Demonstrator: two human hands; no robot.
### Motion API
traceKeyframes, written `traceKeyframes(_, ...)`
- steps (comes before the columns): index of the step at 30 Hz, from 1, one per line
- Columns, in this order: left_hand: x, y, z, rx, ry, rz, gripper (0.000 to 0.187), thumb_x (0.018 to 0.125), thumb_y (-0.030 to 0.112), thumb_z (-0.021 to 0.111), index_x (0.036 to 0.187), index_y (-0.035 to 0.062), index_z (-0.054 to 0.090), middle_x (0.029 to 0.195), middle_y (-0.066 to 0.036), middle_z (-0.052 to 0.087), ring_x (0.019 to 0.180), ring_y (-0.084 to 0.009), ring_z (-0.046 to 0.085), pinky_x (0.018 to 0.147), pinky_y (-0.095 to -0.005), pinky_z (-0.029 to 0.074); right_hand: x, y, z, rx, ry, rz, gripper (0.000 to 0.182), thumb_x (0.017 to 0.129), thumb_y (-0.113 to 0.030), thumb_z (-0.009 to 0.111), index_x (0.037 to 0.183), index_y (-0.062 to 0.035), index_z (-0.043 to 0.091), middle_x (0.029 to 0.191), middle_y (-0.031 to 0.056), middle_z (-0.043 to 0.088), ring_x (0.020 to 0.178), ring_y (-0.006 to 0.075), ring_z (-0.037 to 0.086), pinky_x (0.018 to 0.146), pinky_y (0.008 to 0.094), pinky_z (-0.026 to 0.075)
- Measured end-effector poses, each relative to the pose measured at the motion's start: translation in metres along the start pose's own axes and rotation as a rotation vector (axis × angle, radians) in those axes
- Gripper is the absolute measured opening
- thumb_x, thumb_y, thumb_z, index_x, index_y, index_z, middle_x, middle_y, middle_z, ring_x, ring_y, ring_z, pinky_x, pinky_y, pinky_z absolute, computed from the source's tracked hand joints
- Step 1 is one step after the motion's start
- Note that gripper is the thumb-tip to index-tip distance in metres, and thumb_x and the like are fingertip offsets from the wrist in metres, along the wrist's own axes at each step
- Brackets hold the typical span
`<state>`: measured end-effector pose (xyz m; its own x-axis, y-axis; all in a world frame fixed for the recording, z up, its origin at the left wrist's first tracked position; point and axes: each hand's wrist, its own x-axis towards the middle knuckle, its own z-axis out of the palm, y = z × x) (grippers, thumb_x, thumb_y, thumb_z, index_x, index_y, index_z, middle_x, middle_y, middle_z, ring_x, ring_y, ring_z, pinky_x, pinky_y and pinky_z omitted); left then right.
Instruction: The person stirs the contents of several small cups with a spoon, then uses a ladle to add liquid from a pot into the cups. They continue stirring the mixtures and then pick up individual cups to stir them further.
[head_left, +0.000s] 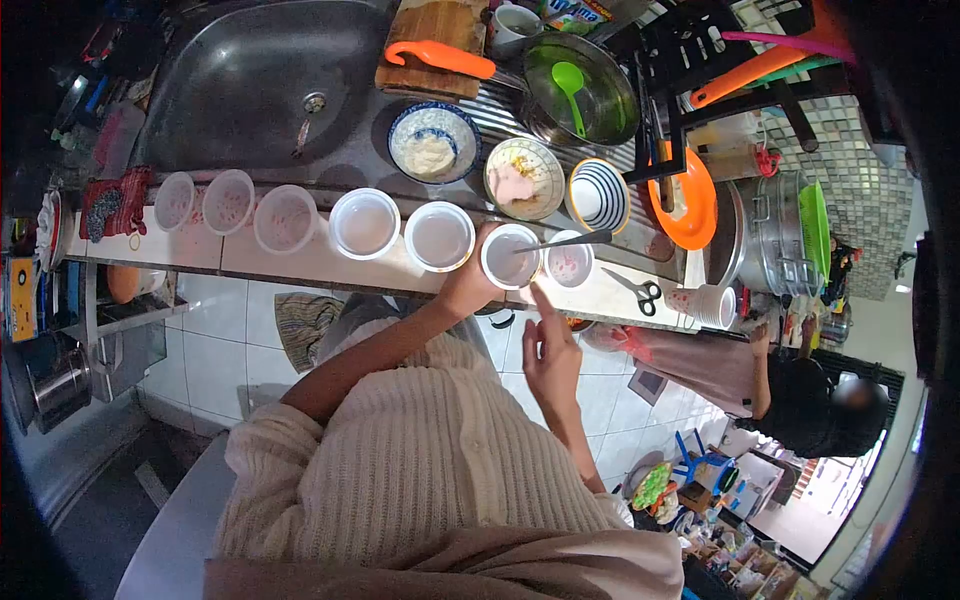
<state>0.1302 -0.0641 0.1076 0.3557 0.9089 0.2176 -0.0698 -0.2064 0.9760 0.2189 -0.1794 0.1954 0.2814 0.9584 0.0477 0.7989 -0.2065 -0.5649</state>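
Note:
My left hand is wrapped around the left side of a plastic cup at the counter's front edge. A metal spoon leans in this cup, its handle pointing right. Just below the rim, my right hand holds nothing; its index finger reaches up to the cup's front and the other fingers are loosely bent. To the left, two cups with white contents stand in line with several clear cups with red print. Another clear cup is close on the right.
Scissors and a cup stack lie to the right. Behind are a blue-rimmed bowl, a bowl with pink food, a striped bowl, an orange plate, a pan and the sink. A person stands at right.

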Motion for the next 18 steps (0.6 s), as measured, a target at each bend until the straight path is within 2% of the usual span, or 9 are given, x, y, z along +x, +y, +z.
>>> traceKeyframes(1,0.000,0.000,0.000,0.014,0.023,0.053,0.059,0.065,0.017,0.077,0.111,0.0044,0.043,0.102,-0.011,0.052,0.096,-0.0236,0.053,0.081,-0.0335,0.043,0.006,0.000,-0.005,-0.028,0.021,-0.016,0.049,0.078,-0.001,0.054,0.124,-0.0179,0.048,0.074,0.0113,0.056,0.060,0.0258,0.058,0.052,0.0356,0.046)
traceKeyframes(5,0.001,0.001,0.000,0.004,0.017,0.026,0.058,0.064,0.016,0.077,0.110,0.0041,0.043,0.100,-0.010,0.052,0.095,-0.0234,0.053,0.081,-0.0333,0.043,0.028,0.006,-0.016,-0.116,0.042,-0.066,0.047,0.076,0.000,0.054,0.120,-0.0187,0.051,0.073,0.0097,0.051,0.059,0.0263,0.057,0.051,0.0367,0.046)
traceKeyframes(7,0.000,0.001,0.001,-0.048,0.013,0.009,0.058,0.064,0.015,0.077,0.110,0.0041,0.043,0.099,-0.009,0.052,0.096,-0.0228,0.053,0.081,-0.0332,0.043,0.038,0.003,-0.023,-0.089,-0.026,-0.103,0.044,0.079,0.003,0.051,0.117,-0.0190,0.053,0.075,0.0094,0.049,0.052,0.0195,0.051,0.048,0.0332,0.042)
traceKeyframes(8,0.000,-0.002,0.001,-0.048,0.012,0.010,0.058,0.064,0.015,0.077,0.110,0.0041,0.043,0.099,-0.009,0.052,0.096,-0.0228,0.053,0.081,-0.0332,0.043,0.041,0.001,-0.026,-0.126,-0.077,-0.074,0.048,0.074,0.000,0.054,0.116,-0.0226,0.053,0.079,0.0090,0.051,0.060,0.0270,0.058,0.050,0.0398,0.047)
traceKeyframes(9,0.001,-0.004,0.002,-0.069,0.001,-0.007,0.058,0.064,0.015,0.077,0.110,0.0041,0.043,0.100,-0.009,0.052,0.096,-0.0228,0.053,0.081,-0.0332,0.043,0.044,0.002,-0.026,-0.126,-0.077,-0.075,0.048,0.074,0.000,0.054,0.116,-0.0226,0.053,0.079,0.0090,0.051,0.060,0.0270,0.058,0.050,0.0398,0.047)
traceKeyframes(11,-0.001,-0.009,0.002,-0.089,-0.007,-0.023,0.058,0.064,0.014,0.077,0.110,0.0040,0.043,0.100,-0.009,0.052,0.096,-0.0228,0.053,0.081,-0.0332,0.043,0.048,0.004,-0.026,-0.190,-0.080,-0.213,0.044,0.074,-0.001,0.055,0.113,-0.0216,0.055,0.079,0.0087,0.050,0.057,0.0265,0.058,0.050,0.0386,0.047)
traceKeyframes(18,0.000,-0.008,0.002,-0.045,-0.008,-0.009,0.060,0.064,0.013,0.076,0.112,0.0045,0.042,0.101,-0.009,0.053,0.097,-0.0230,0.053,0.082,-0.0334,0.042,0.047,0.002,-0.025,-0.232,-0.087,-0.203,0.036,0.074,-0.005,0.057,0.106,-0.0196,0.057,0.082,0.0082,0.050,0.056,0.0267,0.058,0.049,0.0389,0.048)
